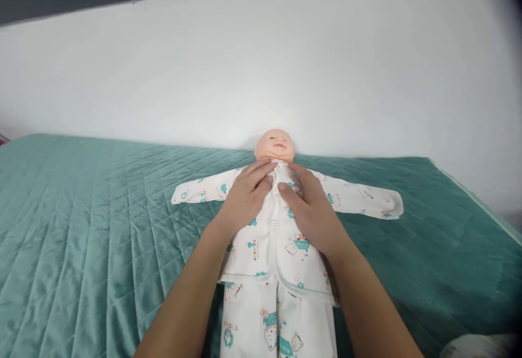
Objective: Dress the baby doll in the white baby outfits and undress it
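Note:
A baby doll point(275, 144) lies on its back on a teal quilted bed cover point(89, 227), head toward the wall, arms spread wide. It wears a white printed top point(277, 241) and matching trousers point(265, 325). My left hand point(244, 197) rests on the left side of the doll's chest, fingers together and lying flat on the cloth. My right hand point(312, 208) lies on the right side of the chest, its fingertips at the buttoned front near the collar. Both hands touch the top; nothing is lifted.
A white wall point(261, 64) rises right behind the doll's head. The bed's right edge point(481, 205) runs diagonally toward me. A pale rounded object point(477, 346) shows at the bottom right corner.

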`<state>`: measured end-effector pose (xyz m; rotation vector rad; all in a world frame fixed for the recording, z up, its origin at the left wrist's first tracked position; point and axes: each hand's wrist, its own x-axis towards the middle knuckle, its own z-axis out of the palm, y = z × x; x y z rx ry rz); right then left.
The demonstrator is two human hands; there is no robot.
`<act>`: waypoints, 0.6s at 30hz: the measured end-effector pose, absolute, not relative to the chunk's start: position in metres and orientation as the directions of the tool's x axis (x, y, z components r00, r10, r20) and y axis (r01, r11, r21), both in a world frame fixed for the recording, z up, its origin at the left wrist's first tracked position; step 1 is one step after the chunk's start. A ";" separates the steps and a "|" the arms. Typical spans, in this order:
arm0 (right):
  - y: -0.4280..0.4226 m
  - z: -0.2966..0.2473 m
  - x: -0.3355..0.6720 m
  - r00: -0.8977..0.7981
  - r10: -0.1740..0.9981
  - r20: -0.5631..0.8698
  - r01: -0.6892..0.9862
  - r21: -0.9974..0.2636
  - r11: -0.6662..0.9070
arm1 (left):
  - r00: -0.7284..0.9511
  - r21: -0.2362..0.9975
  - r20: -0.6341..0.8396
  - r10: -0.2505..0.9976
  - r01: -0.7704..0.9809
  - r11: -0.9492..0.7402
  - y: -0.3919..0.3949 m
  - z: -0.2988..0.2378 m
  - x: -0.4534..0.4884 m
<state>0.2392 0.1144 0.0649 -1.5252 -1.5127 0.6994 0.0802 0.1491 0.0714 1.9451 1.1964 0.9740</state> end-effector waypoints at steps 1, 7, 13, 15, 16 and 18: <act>0.114 0.065 0.239 0.108 0.979 0.175 0.500 -0.860 0.099 | 0.308 0.815 0.259 0.915 0.439 -0.378 0.149 0.071 0.080; 0.115 0.065 0.239 0.077 0.977 0.197 0.526 -0.841 0.128 | 0.318 0.802 0.252 0.914 0.460 -0.381 0.150 0.071 0.080; 0.115 0.065 0.240 0.069 0.976 0.208 0.525 -0.839 0.142 | 0.328 0.799 0.247 0.912 0.463 -0.383 0.150 0.070 0.079; 0.115 0.064 0.240 0.091 0.975 0.202 0.510 -0.851 0.129 | 0.316 0.809 0.249 0.915 0.452 -0.376 0.150 0.069 0.079; 0.115 0.063 0.240 0.107 0.974 0.198 0.497 -0.859 0.120 | 0.306 0.816 0.252 0.918 0.443 -0.372 0.150 0.069 0.079; 0.115 0.062 0.240 0.133 0.973 0.191 0.453 -0.884 0.112 | 0.281 0.831 0.260 0.924 0.421 -0.362 0.150 0.069 0.079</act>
